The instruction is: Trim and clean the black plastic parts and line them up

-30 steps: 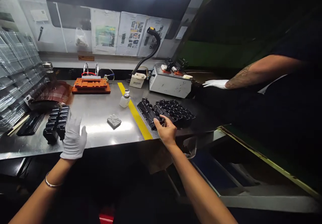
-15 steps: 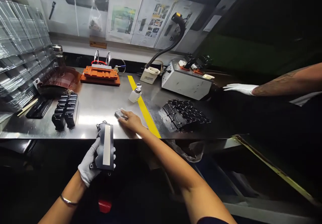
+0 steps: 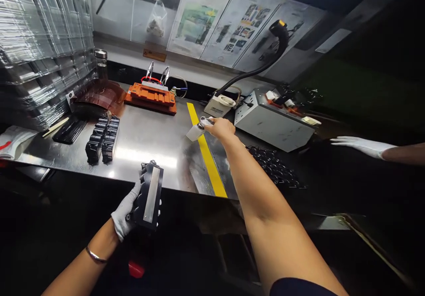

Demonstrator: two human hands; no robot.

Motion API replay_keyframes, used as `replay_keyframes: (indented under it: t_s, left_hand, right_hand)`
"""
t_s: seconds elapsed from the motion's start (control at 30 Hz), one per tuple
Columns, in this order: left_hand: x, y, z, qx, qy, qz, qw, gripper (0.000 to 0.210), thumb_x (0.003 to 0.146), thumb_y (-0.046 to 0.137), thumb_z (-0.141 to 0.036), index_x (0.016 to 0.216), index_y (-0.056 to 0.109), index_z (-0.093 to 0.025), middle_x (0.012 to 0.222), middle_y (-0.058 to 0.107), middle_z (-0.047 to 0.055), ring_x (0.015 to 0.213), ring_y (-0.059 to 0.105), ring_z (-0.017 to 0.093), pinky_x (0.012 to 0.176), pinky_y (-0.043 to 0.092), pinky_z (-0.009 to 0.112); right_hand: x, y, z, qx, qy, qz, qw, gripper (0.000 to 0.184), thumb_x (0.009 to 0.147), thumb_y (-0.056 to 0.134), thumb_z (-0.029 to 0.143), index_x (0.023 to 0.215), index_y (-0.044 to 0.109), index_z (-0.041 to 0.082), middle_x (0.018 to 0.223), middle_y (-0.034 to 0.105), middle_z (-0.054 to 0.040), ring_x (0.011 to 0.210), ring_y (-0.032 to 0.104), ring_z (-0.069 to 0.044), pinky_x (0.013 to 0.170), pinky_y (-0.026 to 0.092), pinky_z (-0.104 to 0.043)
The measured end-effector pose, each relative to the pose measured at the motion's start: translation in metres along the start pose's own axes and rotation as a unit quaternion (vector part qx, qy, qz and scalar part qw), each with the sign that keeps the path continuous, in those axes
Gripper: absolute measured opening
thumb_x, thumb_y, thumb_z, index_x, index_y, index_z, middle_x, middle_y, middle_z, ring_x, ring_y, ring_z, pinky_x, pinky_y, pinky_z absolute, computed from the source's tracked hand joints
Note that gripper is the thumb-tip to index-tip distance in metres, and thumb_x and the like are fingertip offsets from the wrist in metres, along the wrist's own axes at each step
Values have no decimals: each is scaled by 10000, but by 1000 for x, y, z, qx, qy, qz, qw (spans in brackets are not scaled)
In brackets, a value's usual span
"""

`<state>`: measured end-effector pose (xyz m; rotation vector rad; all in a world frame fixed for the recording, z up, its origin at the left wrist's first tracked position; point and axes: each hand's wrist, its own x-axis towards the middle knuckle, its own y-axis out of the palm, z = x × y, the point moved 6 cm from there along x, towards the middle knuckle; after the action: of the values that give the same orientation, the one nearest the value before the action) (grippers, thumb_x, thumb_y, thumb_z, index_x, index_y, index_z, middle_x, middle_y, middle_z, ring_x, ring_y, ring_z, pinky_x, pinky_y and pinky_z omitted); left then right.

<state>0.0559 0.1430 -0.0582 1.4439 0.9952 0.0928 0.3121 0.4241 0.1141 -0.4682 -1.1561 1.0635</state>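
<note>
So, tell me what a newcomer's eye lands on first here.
First, the gloved left hand gripping a black part with a pale strip at the steel bench's near edge. Next, the bare right hand reaching out onto a small white bottle beside the yellow stripe. Behind, an orange fixture stands out.

Factory assembly station: steel workbench, stacked clear trays, orange jig, posted work instructions.
</note>
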Motion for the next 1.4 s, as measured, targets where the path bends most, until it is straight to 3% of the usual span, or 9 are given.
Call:
replay_keyframes:
  t_s: [0.13,0.3,0.43,0.63,0.77,0.9,1.03,1.2,1.4]
  left_hand:
    - [-1,2,-4,2,13,-11,1000,654,812,451,-674,925,673,-69,846,710,140,663,684,245,564,554,371]
    - [-1,1,-4,4,0,-27,1000,657,833,415,-664,929,677,-69,803,716,142,626,682,240,557,555,370]
    - [-1,0,-7,19,14,-44,999,640,835,429,-654,947,679,-76,806,721,144,620,683,242,561,558,374]
    - [-5,5,-10,43,22,-47,998,622,833,444,-650,966,673,-87,821,724,149,628,688,251,554,558,382]
    - [-7,1,-12,48,36,-57,997,581,850,436,-631,1003,666,-120,827,728,130,628,689,235,563,562,367]
    - [-2,-5,-12,50,28,-53,997,650,856,383,-653,1048,651,-92,843,723,149,639,693,258,550,567,392]
    - [3,-10,-18,8,54,-42,998,575,914,354,-568,1104,639,-107,781,714,100,632,683,190,602,570,312]
    - [-3,-12,-18,78,33,-21,996,757,828,331,-707,1135,631,-83,929,717,180,698,699,297,567,578,459]
    - [-4,-12,-20,68,53,13,996,702,860,323,-667,1154,621,-103,907,724,170,714,704,296,578,578,448]
  right_hand:
    - [-37,3,24,-64,85,64,992,301,759,711,290,987,730,95,834,671,-132,884,641,-254,775,469,-387]
    - [-166,36,102,25,-70,219,973,437,730,734,344,1161,671,309,1076,670,-35,807,659,-167,728,520,-276]
    - [-227,45,114,46,-47,165,984,403,761,679,328,1164,669,324,1128,641,-47,845,662,-190,725,543,-292]
    - [-226,50,110,48,5,151,987,385,771,660,298,1156,678,292,1097,665,-61,906,658,-221,774,545,-320]
    - [-228,50,121,69,-55,182,979,422,766,667,322,1188,657,314,1216,631,-55,922,664,-222,771,547,-312]
    - [-239,45,123,69,-22,167,983,384,780,651,300,1163,674,301,1161,664,-57,939,667,-241,797,542,-337]
    - [-253,52,145,145,-132,219,956,363,764,681,345,1127,686,358,1289,604,-13,838,686,-193,729,549,-292]
    - [-225,60,128,102,-48,181,977,382,793,668,297,1174,666,293,1147,684,-26,985,667,-219,857,540,-315]
    - [-224,58,129,104,-92,200,970,407,820,644,381,1222,632,317,1245,635,-20,989,669,-215,825,542,-297]
